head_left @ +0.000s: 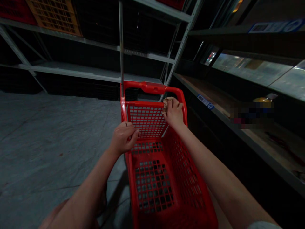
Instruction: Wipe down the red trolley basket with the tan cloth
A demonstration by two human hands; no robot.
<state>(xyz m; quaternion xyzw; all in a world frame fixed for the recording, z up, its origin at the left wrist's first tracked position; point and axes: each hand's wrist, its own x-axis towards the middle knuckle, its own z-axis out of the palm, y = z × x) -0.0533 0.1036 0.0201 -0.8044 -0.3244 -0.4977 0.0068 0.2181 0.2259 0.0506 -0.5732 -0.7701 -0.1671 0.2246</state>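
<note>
A red plastic shopping cart (175,178) with gridded walls stands in front of me, its handle bar at the far end. My right hand (174,114) is closed on a crumpled beige cloth (168,101) and presses it against the top right corner of the far grid panel (147,119). Closed over the cart's left rim is my left hand (124,137), with a thin dark ring on one finger. The rim under its fingers is partly hidden. Nothing lies in the part of the basket that shows.
Grey metal shelving (78,71) runs across the back, with a yellow crate (56,16) on its upper level. Along the right is a low shelf (209,95) with blue-and-white labels and a yellow-topped, blurred item (262,101). Grey concrete floor (59,133) extends left.
</note>
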